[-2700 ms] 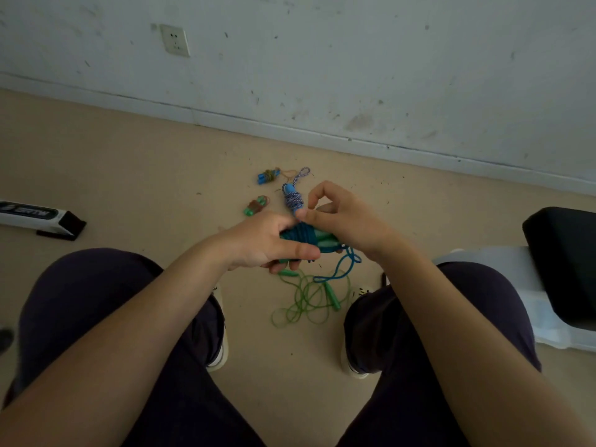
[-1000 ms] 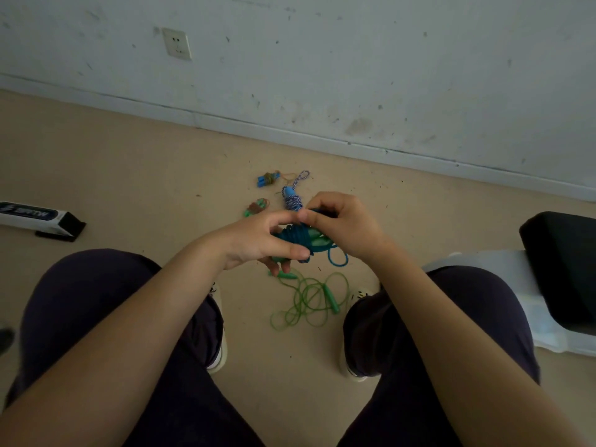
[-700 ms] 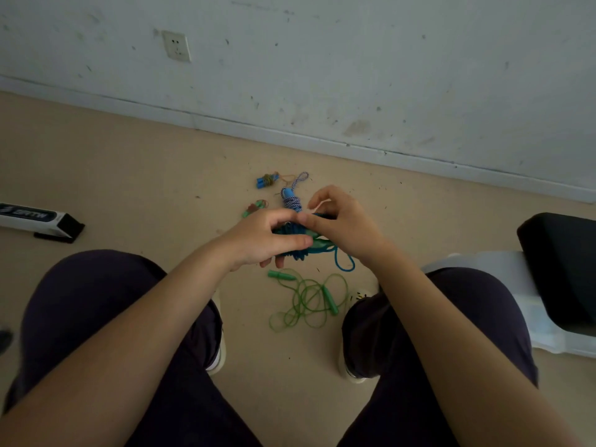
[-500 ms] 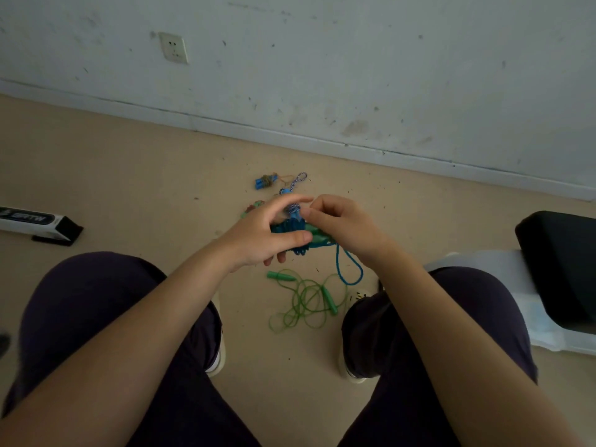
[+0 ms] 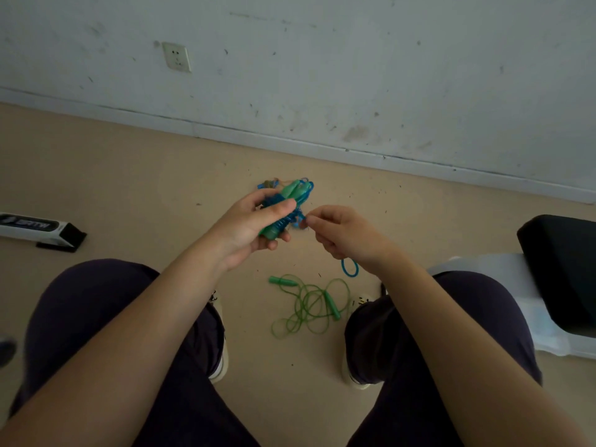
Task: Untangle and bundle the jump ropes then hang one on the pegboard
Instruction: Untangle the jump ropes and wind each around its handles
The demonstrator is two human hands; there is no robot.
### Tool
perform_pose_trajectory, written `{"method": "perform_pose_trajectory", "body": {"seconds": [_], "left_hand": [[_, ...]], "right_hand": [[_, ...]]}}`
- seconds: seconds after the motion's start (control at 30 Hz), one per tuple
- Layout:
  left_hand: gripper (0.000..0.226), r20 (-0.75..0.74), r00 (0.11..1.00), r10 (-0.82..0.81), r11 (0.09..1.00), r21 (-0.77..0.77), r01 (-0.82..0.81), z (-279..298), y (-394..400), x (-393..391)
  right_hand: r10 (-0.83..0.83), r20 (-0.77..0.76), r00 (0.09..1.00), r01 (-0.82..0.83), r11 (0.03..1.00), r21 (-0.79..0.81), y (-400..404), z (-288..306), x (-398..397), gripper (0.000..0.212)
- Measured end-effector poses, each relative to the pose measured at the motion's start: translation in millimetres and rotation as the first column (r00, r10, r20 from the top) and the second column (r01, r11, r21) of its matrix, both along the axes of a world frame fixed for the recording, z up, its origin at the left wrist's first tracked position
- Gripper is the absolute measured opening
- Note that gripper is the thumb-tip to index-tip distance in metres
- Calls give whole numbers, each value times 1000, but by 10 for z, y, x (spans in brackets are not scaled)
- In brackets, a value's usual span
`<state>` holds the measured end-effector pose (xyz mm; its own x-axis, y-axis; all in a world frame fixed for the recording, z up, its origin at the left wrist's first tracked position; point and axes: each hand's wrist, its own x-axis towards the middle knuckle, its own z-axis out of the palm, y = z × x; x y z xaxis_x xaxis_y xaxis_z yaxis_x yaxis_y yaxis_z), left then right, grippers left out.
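Note:
My left hand [image 5: 254,225] grips a blue jump rope bundle [image 5: 283,204], its green handles wrapped with blue cord and tilted up to the right. Just to the right, my right hand [image 5: 342,235] pinches the loose end of the blue cord, and a blue loop [image 5: 350,267] hangs below that hand. A green jump rope [image 5: 309,304] lies loose and tangled on the floor between my feet. Another small rope bundle [image 5: 269,183] on the floor is mostly hidden behind the bundle I hold. No pegboard is in view.
I sit with both knees at the frame's sides, facing a white wall with a socket [image 5: 176,57]. A white and black box [image 5: 38,227] lies on the floor at left. A black seat [image 5: 561,269] on a white base stands at right.
My left hand has tilted the bundle upright to the right. My right hand has drawn away to the right with the cord end. The blue loop now hangs under it.

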<state>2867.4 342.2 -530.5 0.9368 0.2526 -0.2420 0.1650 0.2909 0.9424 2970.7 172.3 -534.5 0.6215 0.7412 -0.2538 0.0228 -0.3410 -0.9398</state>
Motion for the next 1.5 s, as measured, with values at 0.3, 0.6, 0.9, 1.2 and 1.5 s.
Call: {"method": "perform_pose_trajectory", "body": {"seconds": [0.3, 0.6, 0.9, 1.2, 1.5], "left_hand": [[30, -30, 947, 320, 941, 124, -314, -114, 148, 66], [29, -76, 948, 308, 912, 309, -271, -220, 123, 103], [38, 18, 986, 163, 944, 288, -162, -222, 12, 87], [41, 23, 983, 180, 934, 308, -178, -238, 23, 64], [44, -28, 977, 211, 927, 321, -191, -317, 87, 77]], "right_hand": [[28, 186, 982, -20, 999, -46, -66, 57, 11, 30], [-142, 236, 961, 75, 960, 271, -50, 99, -2, 35], [-118, -57, 991, 131, 895, 426, -26, 139, -1, 40], [-84, 60, 995, 61, 949, 310, -14, 136, -65, 11], [-402, 71, 913, 361, 876, 320, -28, 115, 22, 16]]}}
